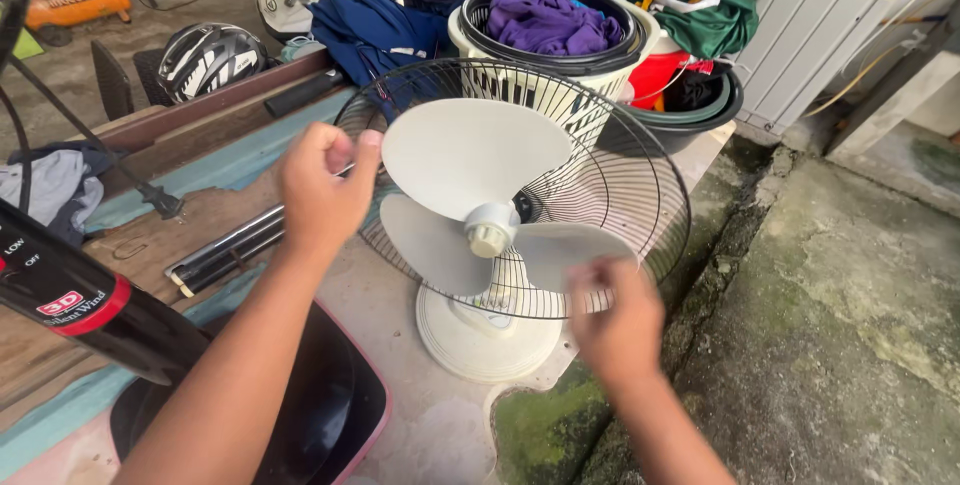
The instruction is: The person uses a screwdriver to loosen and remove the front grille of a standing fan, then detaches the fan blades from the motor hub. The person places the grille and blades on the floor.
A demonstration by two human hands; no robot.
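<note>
Head view: you look down on a white table fan (490,245) with its front guard off, standing on a pale, stained work surface (440,435).
Fan position: its round base (485,335) sits near the edge of the surface, just beside a mossy concrete ledge (540,425); the three blades (475,155) and hub cap (490,233) are exposed in front of the black wire rear guard (620,175).
Left hand: your left hand (322,193) is curled closed at the guard's left rim, fingers pinched on or against the wire; you cannot tell how firmly.
Right hand: your right hand (618,320) is blurred at the guard's lower right rim, fingers bent toward the wire; whether it holds anything cannot be told.
Behind the fan: a white laundry basket (560,85) with purple cloth (555,23) stands close behind the guard.
Left of you: a black stand-fan column with a red band (85,305) lies tilted across the planks, metal tubes (225,250) beside it.
Far left: a cycle helmet (210,57).
</note>
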